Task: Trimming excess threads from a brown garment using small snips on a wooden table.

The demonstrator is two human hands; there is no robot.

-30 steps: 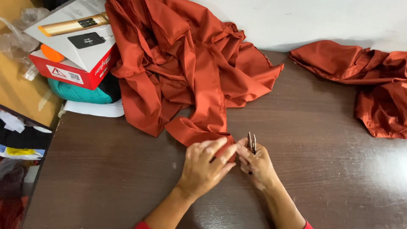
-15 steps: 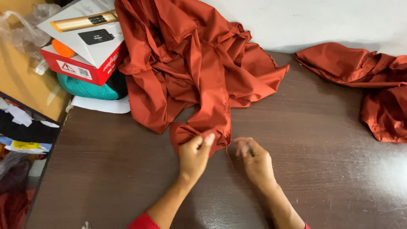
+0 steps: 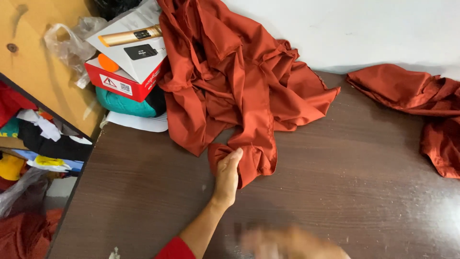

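A rust-orange garment (image 3: 239,81) lies crumpled on the dark wooden table (image 3: 359,192), spreading from the back down to the middle. My left hand (image 3: 227,175) is closed on its lowest folded end, pinching the cloth. My right hand (image 3: 292,243) is a blur at the bottom edge of the view, off the cloth; what it holds cannot be made out.
A second rust-orange cloth (image 3: 421,105) lies at the table's right edge. A red and white box (image 3: 127,62) with a gold item on top sits on teal and black fabric at the back left. A plastic bag (image 3: 72,45) and piled clothes (image 3: 33,139) lie left of the table.
My left hand has closed on the garment's lower end. My right hand has drawn back from the cloth toward me and is now blurred. The small metal tool it held a second ago is no longer visible.
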